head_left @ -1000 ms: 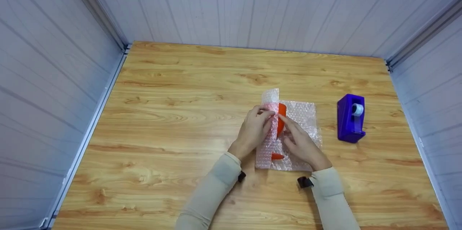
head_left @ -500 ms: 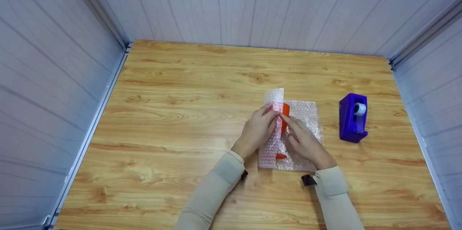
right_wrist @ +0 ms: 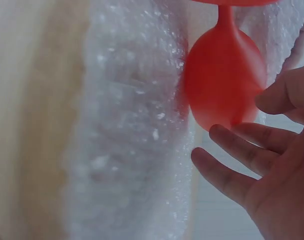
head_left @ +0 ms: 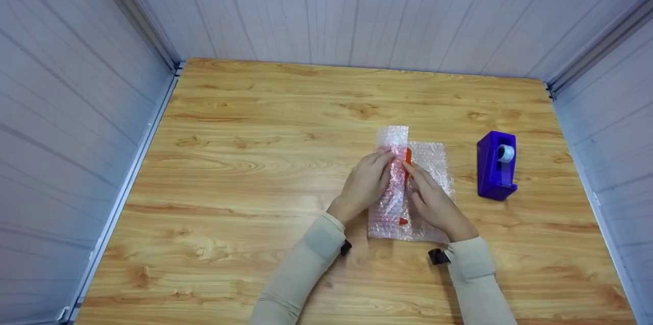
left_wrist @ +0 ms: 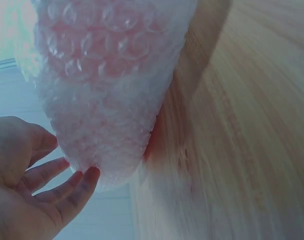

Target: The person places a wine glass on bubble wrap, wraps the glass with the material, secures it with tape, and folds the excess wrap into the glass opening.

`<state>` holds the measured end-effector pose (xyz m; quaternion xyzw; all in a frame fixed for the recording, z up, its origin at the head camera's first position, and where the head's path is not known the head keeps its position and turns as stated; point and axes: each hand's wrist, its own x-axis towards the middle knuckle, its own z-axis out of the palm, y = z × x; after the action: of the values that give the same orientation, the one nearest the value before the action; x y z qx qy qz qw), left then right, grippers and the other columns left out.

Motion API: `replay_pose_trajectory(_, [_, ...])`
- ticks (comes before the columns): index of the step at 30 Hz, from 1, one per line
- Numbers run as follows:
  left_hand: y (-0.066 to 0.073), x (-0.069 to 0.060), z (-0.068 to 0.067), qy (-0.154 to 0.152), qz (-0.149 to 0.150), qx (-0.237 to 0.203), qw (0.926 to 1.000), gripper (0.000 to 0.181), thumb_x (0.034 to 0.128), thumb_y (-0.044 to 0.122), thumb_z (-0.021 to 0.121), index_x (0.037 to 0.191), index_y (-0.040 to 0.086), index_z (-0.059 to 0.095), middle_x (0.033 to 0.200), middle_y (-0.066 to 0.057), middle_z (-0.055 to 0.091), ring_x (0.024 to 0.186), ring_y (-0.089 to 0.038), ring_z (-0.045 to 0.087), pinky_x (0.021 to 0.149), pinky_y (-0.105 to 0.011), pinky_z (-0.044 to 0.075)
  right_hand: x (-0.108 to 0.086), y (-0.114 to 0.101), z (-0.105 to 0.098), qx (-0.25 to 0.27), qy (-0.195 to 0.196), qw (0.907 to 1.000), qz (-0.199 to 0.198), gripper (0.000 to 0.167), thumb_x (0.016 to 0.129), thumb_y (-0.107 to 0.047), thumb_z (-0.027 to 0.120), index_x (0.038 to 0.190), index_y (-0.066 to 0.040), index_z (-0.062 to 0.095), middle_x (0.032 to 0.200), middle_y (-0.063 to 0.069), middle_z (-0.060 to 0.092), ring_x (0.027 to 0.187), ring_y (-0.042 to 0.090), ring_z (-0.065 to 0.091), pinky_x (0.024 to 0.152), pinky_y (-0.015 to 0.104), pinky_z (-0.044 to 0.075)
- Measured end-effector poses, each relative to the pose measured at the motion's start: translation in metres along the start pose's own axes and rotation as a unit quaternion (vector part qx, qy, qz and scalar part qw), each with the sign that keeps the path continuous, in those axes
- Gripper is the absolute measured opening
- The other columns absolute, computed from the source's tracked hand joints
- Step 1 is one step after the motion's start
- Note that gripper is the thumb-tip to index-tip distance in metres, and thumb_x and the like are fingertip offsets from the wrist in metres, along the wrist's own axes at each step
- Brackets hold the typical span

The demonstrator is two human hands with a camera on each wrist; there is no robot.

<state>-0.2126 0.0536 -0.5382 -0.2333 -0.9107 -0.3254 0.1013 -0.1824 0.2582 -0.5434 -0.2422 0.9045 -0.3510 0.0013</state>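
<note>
Nearest you, pale sleeves (head_left: 301,266) reach in over the wood-grain tabletop (head_left: 229,187): yellow-brown, darker streaks and knots, soft glare left of your hands. Black wrist devices (head_left: 438,257) sit by both cuffs. Past them, right of centre, lies the bubble wrap (head_left: 431,159), clear, tinted pink over the red, right part spread flat, left part folded over as a flap (head_left: 390,202). Within that fold is the red goblet (right_wrist: 221,75), smooth and plain, on its side: foot (head_left: 403,221) at your end, narrow stem (right_wrist: 225,20), rounded bowl (head_left: 408,156) at the far end. From the head view you see only a sliver of bowl and the foot's tip; flap and fingers block the rest. Your left hand (head_left: 363,182) rests on the flap, fingers loosely bent, tips touching it. Your right hand (head_left: 433,202) has fingers spread, fairly straight, at the bowl and flap edge. Right of the wrap, apart from it, stands a purple tape dispenser (head_left: 494,177) with a whitish tape roll (head_left: 505,153). Beyond: pale ribbed side walls (head_left: 66,110), grey corner strips (head_left: 130,14), similar back wall (head_left: 326,8).
</note>
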Motion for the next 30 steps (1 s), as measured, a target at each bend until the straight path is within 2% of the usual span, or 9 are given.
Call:
replay_pose_trajectory(5, [-0.002,-0.001,0.001,0.013,-0.002,-0.018,0.9998,0.028,0.0999,0.017,0.062,0.126,0.01,0.067,0.14,-0.014,0.055,0.127,-0.028,0.054,0.107,-0.037,0.042,-0.002,0.003,0.002,0.031,-0.01,0.9993,0.017,0.072,0.09,0.012,0.051,0.157,-0.005,0.029,0.154,0.024,0.034,0.131,0.038,0.046,0.11,0.051,0.036])
replay_pose_trajectory(8, [-0.003,-0.003,0.003,0.019,-0.005,-0.024,0.9995,0.027,0.0989,0.018,0.064,0.125,0.015,0.069,0.14,-0.017,0.053,0.124,-0.031,0.054,0.103,-0.04,0.045,-0.004,0.005,0.004,0.043,-0.005,0.999,0.013,0.073,0.089,0.014,0.051,0.156,-0.003,0.029,0.154,0.024,0.034,0.131,0.037,0.046,0.109,0.049,0.037])
replay_pose_trajectory(12, [-0.003,-0.004,0.005,0.017,-0.008,-0.034,0.9992,0.03,0.0989,0.019,0.064,0.129,0.018,0.068,0.142,-0.019,0.051,0.119,-0.031,0.058,0.097,-0.041,0.05,-0.005,0.007,0.005,0.063,0.002,0.998,0.007,0.073,0.088,0.019,0.048,0.155,0.0,0.029,0.154,0.024,0.035,0.124,0.037,0.053,0.104,0.046,0.044])
replay_pose_trajectory(15, [-0.002,-0.004,0.006,0.013,-0.011,-0.042,0.999,0.031,0.0998,0.019,0.063,0.131,0.019,0.068,0.144,-0.019,0.05,0.115,-0.029,0.062,0.092,-0.04,0.053,-0.006,0.007,0.004,0.073,0.004,0.9972,0.014,0.072,0.088,0.021,0.047,0.155,-0.001,0.03,0.153,0.023,0.037,0.124,0.038,0.053,0.103,0.046,0.045])
replay_pose_trajectory(19, [0.0,-0.002,0.007,0.004,-0.019,-0.038,0.9991,0.031,0.1001,0.021,0.062,0.131,0.02,0.068,0.145,-0.017,0.049,0.114,-0.027,0.062,0.091,-0.04,0.053,-0.007,0.007,0.003,0.041,0.027,0.9988,0.001,0.07,0.086,0.019,0.049,0.153,0.001,0.035,0.149,0.024,0.04,0.126,0.04,0.05,0.105,0.052,0.041])
replay_pose_trajectory(25, [0.005,0.0,0.009,-0.01,-0.025,-0.014,0.9995,0.032,0.1007,0.024,0.061,0.131,0.023,0.068,0.145,-0.016,0.049,0.118,-0.03,0.058,0.094,-0.042,0.051,-0.006,0.01,0.002,-0.041,0.091,0.992,-0.077,0.058,0.081,0.019,0.052,0.139,0.013,0.049,0.143,0.028,0.044,0.121,0.044,0.046,0.099,0.053,0.04])
replay_pose_trajectory(27, [0.006,0.0,0.009,-0.013,-0.025,-0.009,0.9996,0.032,0.1008,0.024,0.061,0.132,0.023,0.068,0.144,-0.016,0.049,0.118,-0.032,0.058,0.093,-0.043,0.051,-0.005,0.01,0.001,-0.05,0.095,0.991,-0.079,0.056,0.082,0.018,0.052,0.138,0.013,0.05,0.144,0.025,0.046,0.121,0.043,0.045,0.1,0.051,0.039])
replay_pose_trajectory(30, [0.007,0.001,0.01,-0.013,-0.026,-0.007,0.9995,0.032,0.1008,0.025,0.061,0.132,0.023,0.068,0.144,-0.016,0.049,0.118,-0.033,0.058,0.093,-0.044,0.052,-0.005,0.009,-0.001,-0.049,0.081,0.9936,-0.061,0.057,0.083,0.016,0.053,0.14,0.011,0.049,0.145,0.021,0.048,0.121,0.041,0.046,0.102,0.05,0.037])
